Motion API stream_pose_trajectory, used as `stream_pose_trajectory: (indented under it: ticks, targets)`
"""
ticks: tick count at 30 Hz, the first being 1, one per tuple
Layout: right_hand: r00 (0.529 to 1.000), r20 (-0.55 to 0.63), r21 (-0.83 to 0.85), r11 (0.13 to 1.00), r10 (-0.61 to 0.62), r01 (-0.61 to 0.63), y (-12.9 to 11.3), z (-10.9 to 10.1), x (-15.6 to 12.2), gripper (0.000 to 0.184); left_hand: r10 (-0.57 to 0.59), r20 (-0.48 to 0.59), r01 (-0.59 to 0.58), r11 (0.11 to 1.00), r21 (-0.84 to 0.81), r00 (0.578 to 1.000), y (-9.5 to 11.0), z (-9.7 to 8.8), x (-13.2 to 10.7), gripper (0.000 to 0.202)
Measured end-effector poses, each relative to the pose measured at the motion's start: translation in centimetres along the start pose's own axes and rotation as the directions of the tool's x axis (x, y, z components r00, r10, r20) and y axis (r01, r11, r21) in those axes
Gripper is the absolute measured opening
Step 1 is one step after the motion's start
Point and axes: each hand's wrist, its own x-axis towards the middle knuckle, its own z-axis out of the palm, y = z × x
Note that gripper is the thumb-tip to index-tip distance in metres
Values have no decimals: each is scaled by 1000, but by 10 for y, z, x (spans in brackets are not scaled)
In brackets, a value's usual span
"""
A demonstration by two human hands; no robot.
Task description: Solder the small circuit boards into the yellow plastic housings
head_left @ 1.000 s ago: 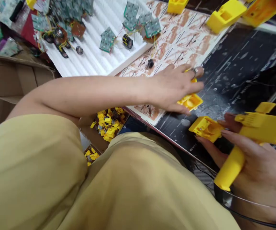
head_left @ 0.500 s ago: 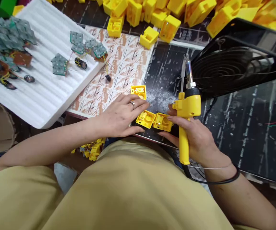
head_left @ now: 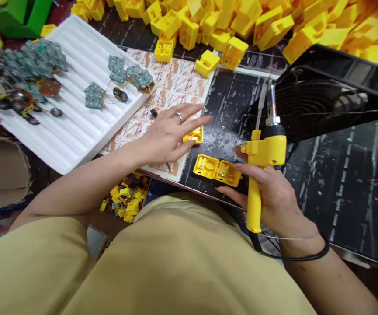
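My right hand [head_left: 270, 188] is wrapped round a yellow soldering gun [head_left: 257, 162], its metal tip pointing away from me. The thumb and a finger of that hand reach the right half of an opened yellow plastic case [head_left: 205, 166], whose two halves lie side by side on the black work mat. My left hand [head_left: 172, 133], with a ring on one finger, is spread over another yellow case half [head_left: 196, 134]. The hand partly covers this piece, and I cannot tell whether it touches it.
At left a white foam tray [head_left: 87, 135] bears green circuit boards [head_left: 93, 95], wires and small speakers. Many yellow cases [head_left: 206, 63] are heaped along the back. A black fan [head_left: 320, 96] stands at right. Below the table edge is a box of yellow parts [head_left: 130, 199].
My left hand has left the opened case and moved away from me, over the other case half. My right hand still grips the soldering gun. The view has shifted slightly.
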Motion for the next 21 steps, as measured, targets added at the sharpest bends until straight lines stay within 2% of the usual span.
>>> stream_pose_trajectory:
  ticks: [2, 5, 9, 11, 14, 16, 18, 20, 21]
  targets:
    - [999, 15, 27, 999, -40, 40, -3, 10, 7, 55, 38, 126, -41, 999, 18, 991, -5, -6, 5, 46]
    - [994, 31, 47, 994, -101, 99, -5, 21, 13, 43, 8, 268, -45, 990, 134, 963, -2, -15, 3, 43]
    - [998, 15, 5, 998, -67, 67, 1, 17, 11, 46, 15, 398, -96, 978, 184, 917, 11, -20, -13, 54]
    - [998, 24, -10, 998, -55, 55, 6, 11, 10, 44, 36, 381, -97, 985, 143, 924, 19, -16, -19, 55]
    - [996, 43, -11, 996, -83, 84, 13, 4, 9, 39, 3, 258, -18, 998, 55, 966, 22, -16, -15, 65]
    - [996, 32, -19, 996, -82, 83, 16, 2, 8, 43, -95, 158, 87, 994, 62, 983, 7, -28, -6, 68]
    - [999, 5, -31, 998, -49, 49, 17, 1, 6, 52, -209, 58, 199, 969, 143, 976, -23, -44, 8, 50]
    - [999, -25, -28, 999, -24, 23, 17, 1, 5, 57, -264, 53, 246, 942, 228, 963, -62, -55, 23, 29]
    - [999, -26, -22, 999, -27, 27, 17, 1, 5, 58, -261, 85, 235, 943, 235, 962, -80, -57, 30, 19]
